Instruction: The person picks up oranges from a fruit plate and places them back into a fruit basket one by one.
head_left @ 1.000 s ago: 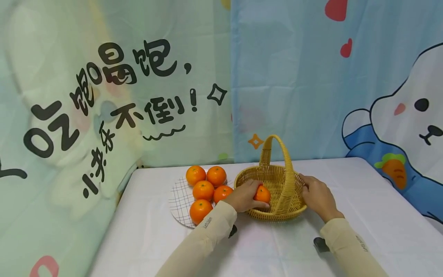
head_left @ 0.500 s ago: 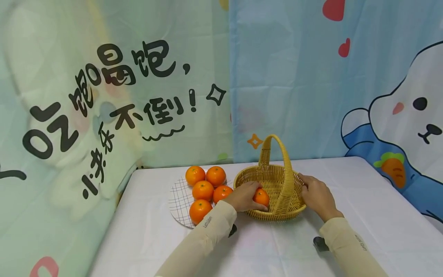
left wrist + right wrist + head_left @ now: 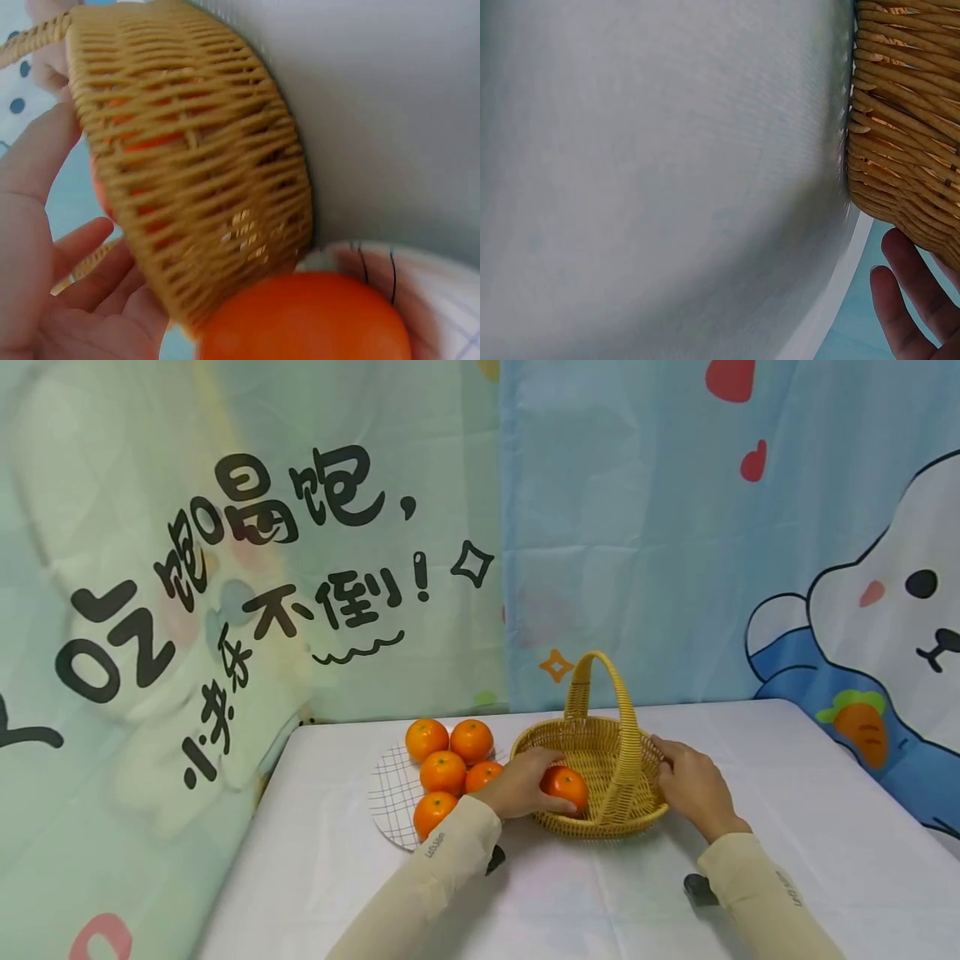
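An orange mandarin (image 3: pixel 566 787) sits inside the yellow wicker basket (image 3: pixel 627 802), toward its left side. My left hand (image 3: pixel 521 785) reaches over the near-left rim, its thumb and fingers spread loosely around the mandarin. In the left wrist view those fingers (image 3: pixel 94 259) are relaxed, and the mandarin shows orange through the weave (image 3: pixel 202 165). My right hand (image 3: pixel 693 785) grips the basket's right rim. From the right wrist, a few of its fingers (image 3: pixel 919 289) appear beside the basket wall (image 3: pixel 907 127).
Left of the basket, a round plate (image 3: pixel 390 781) with a grid pattern bears several more mandarins (image 3: pixel 442 772). The basket's tall arched handle (image 3: pixel 626 718) rises over its middle. A white cloth covers the table (image 3: pixel 600 902), and a printed curtain (image 3: pixel 420 443) hangs behind it.
My left hand has drawn slightly left and its fingers have loosened from the mandarin, which shows more fully in the basket. The right hand keeps its hold on the rim.
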`<action>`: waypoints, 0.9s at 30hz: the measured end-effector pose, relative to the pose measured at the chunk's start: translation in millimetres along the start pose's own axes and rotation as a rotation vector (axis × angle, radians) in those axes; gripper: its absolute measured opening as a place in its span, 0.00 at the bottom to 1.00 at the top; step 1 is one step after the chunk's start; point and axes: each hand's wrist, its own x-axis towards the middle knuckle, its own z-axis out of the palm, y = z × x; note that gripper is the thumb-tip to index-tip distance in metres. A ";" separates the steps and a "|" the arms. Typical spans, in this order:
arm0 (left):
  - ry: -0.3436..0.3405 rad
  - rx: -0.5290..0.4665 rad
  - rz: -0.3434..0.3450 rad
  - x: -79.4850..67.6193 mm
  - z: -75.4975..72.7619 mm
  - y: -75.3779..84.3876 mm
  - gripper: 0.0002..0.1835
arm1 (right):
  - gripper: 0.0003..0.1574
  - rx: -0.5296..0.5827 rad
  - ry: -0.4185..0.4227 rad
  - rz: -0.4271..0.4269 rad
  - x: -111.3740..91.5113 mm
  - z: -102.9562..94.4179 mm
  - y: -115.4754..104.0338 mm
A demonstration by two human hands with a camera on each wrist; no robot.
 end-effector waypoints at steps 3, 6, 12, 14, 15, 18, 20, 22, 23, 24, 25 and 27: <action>0.024 -0.037 -0.004 -9.2 -10.5 -3.5 0.42 | 0.29 0.004 -0.004 -0.007 1.7 -0.2 -2.5; 0.069 -0.091 -0.009 -21.1 -20.5 -9.8 0.42 | 0.29 0.011 -0.009 -0.017 2.9 0.7 -3.6; 0.140 -0.181 -0.048 -45.4 -35.4 -29.9 0.42 | 0.29 0.019 -0.002 -0.012 3.9 0.7 -2.1; 0.159 -0.210 -0.064 -54.2 -39.0 -38.2 0.41 | 0.29 0.020 0.005 -0.009 3.6 0.8 -1.7; 0.168 -0.217 -0.066 -58.7 -40.6 -42.5 0.41 | 0.29 0.020 0.008 -0.010 3.6 0.9 -1.7; 0.199 -0.261 -0.055 -73.4 -44.7 -54.6 0.37 | 0.29 0.018 0.005 -0.011 4.7 2.1 -2.3; 0.214 -0.272 -0.043 -81.8 -46.2 -61.0 0.36 | 0.29 0.013 -0.001 -0.006 5.0 1.9 -1.8; 0.227 -0.273 -0.030 -89.9 -47.2 -66.7 0.36 | 0.29 0.010 -0.003 -0.006 5.2 2.1 -1.5; 0.234 -0.271 -0.022 -93.6 -47.4 -69.6 0.36 | 0.30 0.009 -0.001 -0.008 5.1 2.2 -1.3; 0.240 -0.267 -0.013 -97.1 -47.6 -72.4 0.35 | 0.30 0.007 0.002 -0.010 5.2 2.5 -1.5; 0.248 -0.262 0.001 -100.2 -47.2 -75.6 0.35 | 0.30 0.006 0.005 -0.013 5.3 2.9 -1.0; 0.260 -0.253 0.019 -106.7 -47.1 -80.4 0.33 | 0.29 0.005 0.014 -0.020 5.3 3.4 -0.9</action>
